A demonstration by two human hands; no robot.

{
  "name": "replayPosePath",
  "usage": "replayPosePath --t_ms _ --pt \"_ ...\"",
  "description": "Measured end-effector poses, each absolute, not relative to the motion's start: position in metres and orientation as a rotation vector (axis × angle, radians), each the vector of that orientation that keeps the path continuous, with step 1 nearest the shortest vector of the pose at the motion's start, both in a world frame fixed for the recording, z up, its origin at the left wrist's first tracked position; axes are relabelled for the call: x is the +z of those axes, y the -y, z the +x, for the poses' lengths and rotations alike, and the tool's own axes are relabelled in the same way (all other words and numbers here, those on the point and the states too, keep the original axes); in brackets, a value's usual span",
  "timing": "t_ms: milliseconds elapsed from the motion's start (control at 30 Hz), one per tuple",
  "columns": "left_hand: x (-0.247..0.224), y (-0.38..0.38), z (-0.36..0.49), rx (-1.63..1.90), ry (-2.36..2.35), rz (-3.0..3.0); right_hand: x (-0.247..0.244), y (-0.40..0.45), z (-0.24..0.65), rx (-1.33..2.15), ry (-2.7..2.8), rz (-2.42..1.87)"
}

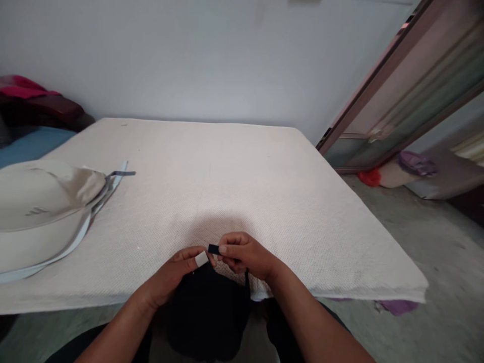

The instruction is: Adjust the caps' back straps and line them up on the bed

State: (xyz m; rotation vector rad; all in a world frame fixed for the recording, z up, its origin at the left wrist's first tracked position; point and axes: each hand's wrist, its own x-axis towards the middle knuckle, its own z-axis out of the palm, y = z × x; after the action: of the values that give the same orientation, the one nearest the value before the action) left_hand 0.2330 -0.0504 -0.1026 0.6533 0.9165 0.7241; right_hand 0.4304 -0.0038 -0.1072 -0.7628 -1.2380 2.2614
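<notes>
A black cloth item (207, 312), which looks like a cap, hangs below my hands in front of the table's near edge. My left hand (189, 262) is closed at its upper edge, and a small white piece (201, 259) shows at the thumb; I cannot tell whether it is a tag or a wrap on the thumb. Between the thumb and fingers of my right hand (242, 252) is the end of a short black strap (214, 249), pointing toward the left hand. A thin black band runs down from under the right hand to the item.
Stacked beige caps (41, 196) with loose straps lie at the table's left. A white textured cloth covers the table (242, 166), which meets a pale wall. Dark and pink cloth (30, 91) is piled at far left. Bags (401, 169) stand on the floor at right.
</notes>
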Motion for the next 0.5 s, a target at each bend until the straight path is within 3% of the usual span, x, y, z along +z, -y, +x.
replayPosePath --t_ms 500 --pt "-0.108 0.052 0.230 0.696 -0.959 0.674 -0.109 0.003 0.430 2.271 1.307 -0.783"
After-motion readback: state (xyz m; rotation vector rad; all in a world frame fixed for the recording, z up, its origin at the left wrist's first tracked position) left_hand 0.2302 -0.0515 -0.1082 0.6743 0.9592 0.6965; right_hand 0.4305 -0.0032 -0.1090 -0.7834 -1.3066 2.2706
